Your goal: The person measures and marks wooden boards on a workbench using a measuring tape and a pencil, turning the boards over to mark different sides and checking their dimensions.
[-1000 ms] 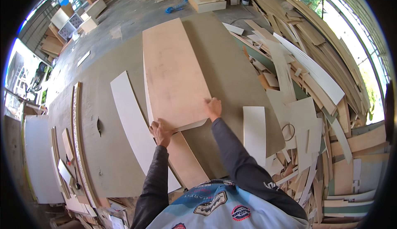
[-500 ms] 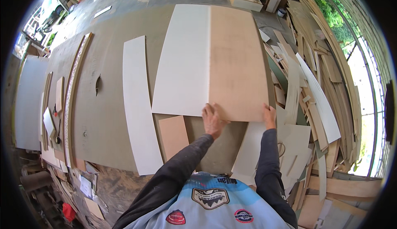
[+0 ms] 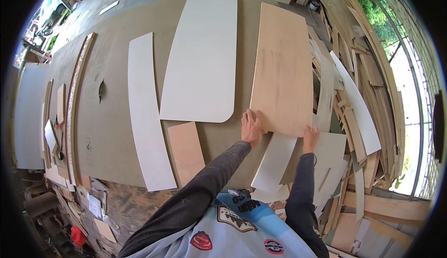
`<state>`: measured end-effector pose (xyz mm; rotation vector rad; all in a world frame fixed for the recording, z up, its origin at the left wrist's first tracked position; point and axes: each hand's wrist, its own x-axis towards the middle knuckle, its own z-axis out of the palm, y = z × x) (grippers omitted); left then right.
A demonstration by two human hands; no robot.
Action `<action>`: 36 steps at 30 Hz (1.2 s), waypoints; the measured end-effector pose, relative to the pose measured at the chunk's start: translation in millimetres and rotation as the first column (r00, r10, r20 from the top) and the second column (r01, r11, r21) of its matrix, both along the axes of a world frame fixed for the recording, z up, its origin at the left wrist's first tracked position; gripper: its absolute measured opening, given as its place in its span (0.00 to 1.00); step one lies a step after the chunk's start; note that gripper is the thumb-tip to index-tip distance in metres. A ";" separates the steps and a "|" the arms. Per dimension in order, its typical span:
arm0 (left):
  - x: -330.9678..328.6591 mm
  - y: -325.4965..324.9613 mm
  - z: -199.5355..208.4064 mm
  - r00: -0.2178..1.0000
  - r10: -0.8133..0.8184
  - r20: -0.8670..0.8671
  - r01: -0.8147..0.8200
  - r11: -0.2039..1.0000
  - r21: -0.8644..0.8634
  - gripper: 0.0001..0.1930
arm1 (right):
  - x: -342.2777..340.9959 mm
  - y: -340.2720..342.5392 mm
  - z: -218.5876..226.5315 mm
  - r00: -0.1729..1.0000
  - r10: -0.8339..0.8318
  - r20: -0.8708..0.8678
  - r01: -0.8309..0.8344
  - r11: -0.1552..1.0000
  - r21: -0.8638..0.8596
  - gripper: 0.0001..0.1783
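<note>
My left hand (image 3: 252, 128) grips the near left corner of a bare wooden panel (image 3: 284, 71), its fingers bent over the edge. At the near right corner, my right hand (image 3: 310, 138) pinches the same panel. To its left lies a white panel (image 3: 200, 60) with a rounded near right corner; a strip of worktable shows between the two. Partly under the wooden panel's near end lies a smaller white board (image 3: 275, 161). The undersides of both hands' grips are hidden.
A long white strip (image 3: 146, 113) and a small tan board (image 3: 186, 150) lie on the worktable (image 3: 111, 132) to the left. Farther left is a long narrow batten (image 3: 77, 104). Wood offcuts (image 3: 368, 85) are heaped along the right side.
The wooden panel has moved right, away from the white panel, with both hands on it. A gap has opened between them, and the white panel's rounded corner now shows.
</note>
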<state>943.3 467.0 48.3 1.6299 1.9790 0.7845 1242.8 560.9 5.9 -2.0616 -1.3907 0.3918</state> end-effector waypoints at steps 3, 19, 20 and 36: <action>-34.3 -20.2 -13.3 0.999 0.033 0.003 -0.033 0.996 0.078 0.45 | -82.8 -82.2 29.9 0.994 -0.069 0.087 0.078 0.991 -0.107 0.47; -191.5 -151.3 19.4 0.832 0.485 -0.272 -0.555 0.741 -0.378 0.69 | -80.3 -243.0 82.8 0.924 0.264 0.276 -0.190 0.945 -0.267 0.64; -186.1 -156.0 17.5 0.826 0.499 -0.261 -0.563 0.747 -0.354 0.68 | -68.8 -244.5 87.2 0.921 0.274 0.277 -0.203 0.944 -0.261 0.64; -209.4 -169.7 16.5 0.775 0.586 -0.239 -0.632 0.728 -0.264 0.63 | 0.4 -292.2 114.6 0.722 0.671 0.167 -0.622 0.736 -0.266 0.56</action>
